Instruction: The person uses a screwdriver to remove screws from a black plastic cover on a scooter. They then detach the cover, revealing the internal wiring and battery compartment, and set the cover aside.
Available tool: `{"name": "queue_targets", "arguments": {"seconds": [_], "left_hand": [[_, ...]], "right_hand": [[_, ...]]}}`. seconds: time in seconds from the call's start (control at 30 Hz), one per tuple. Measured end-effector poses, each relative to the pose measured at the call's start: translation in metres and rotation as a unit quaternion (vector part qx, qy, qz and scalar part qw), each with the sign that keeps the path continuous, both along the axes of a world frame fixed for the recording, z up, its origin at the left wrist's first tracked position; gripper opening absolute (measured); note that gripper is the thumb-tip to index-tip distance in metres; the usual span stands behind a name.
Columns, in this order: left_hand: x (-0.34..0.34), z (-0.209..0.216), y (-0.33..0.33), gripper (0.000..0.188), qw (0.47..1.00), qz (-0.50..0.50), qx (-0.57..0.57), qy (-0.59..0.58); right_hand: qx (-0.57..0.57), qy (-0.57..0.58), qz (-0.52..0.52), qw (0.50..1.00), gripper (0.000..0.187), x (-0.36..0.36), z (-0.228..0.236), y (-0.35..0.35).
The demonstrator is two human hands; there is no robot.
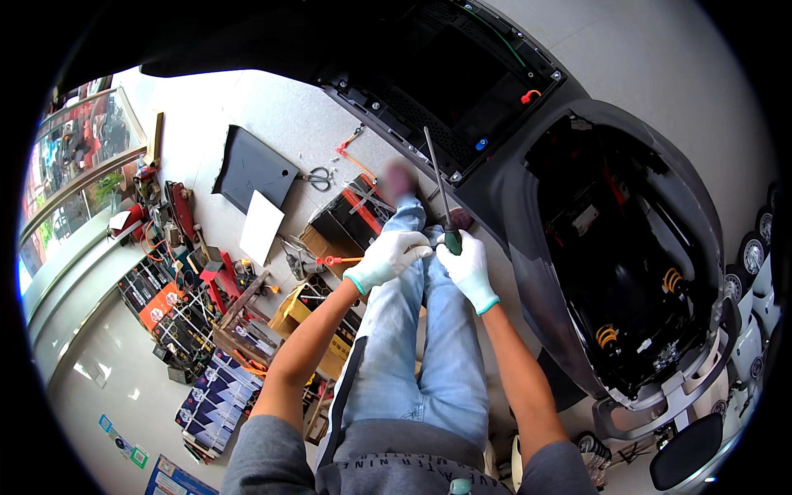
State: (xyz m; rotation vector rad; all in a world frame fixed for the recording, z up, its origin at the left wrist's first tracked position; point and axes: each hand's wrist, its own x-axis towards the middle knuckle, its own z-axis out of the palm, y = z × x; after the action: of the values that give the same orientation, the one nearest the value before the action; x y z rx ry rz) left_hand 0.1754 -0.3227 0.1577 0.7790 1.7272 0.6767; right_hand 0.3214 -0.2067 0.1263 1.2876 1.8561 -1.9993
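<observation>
My right hand [468, 266], in a white glove with a mint cuff, is wrapped round the dark green handle of a long screwdriver [453, 241]. Its thin shaft points away from me, tip toward the vehicle's floor section. Beside it, my left hand [392, 260], gloved alike, has its fingers pinched together close to the right hand; what they hold, if anything, is too small to make out. Both hands are above my lap. An orange-red cable end [337, 261] shows next to the left wrist. Beyond the left hand stands a black battery [340, 221] with red edging.
The grey scooter body [528, 272] curves along my right, its compartment open on dark parts and yellow springs [606, 337]. A black panel [254, 165], white sheet [262, 228] and scissors [316, 179] lie on the floor. Several batteries [216, 402] and a wooden stool [247, 322] stand left.
</observation>
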Motion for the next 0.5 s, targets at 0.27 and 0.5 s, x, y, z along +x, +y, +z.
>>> {"name": "queue_targets", "arguments": {"seconds": [0.27, 0.5], "left_hand": [[0.006, 0.008, 0.004, 0.024, 1.000, -0.024, 0.002, -0.007], [0.018, 0.007, 0.002, 0.021, 0.994, -0.001, 0.059, 0.089]], "right_hand": [[-0.084, -0.001, -0.015, 0.996, 0.015, 0.007, 0.005, 0.004], [-0.205, -0.028, -0.095, 0.974, 0.010, 0.001, 0.011, 0.008]]}}
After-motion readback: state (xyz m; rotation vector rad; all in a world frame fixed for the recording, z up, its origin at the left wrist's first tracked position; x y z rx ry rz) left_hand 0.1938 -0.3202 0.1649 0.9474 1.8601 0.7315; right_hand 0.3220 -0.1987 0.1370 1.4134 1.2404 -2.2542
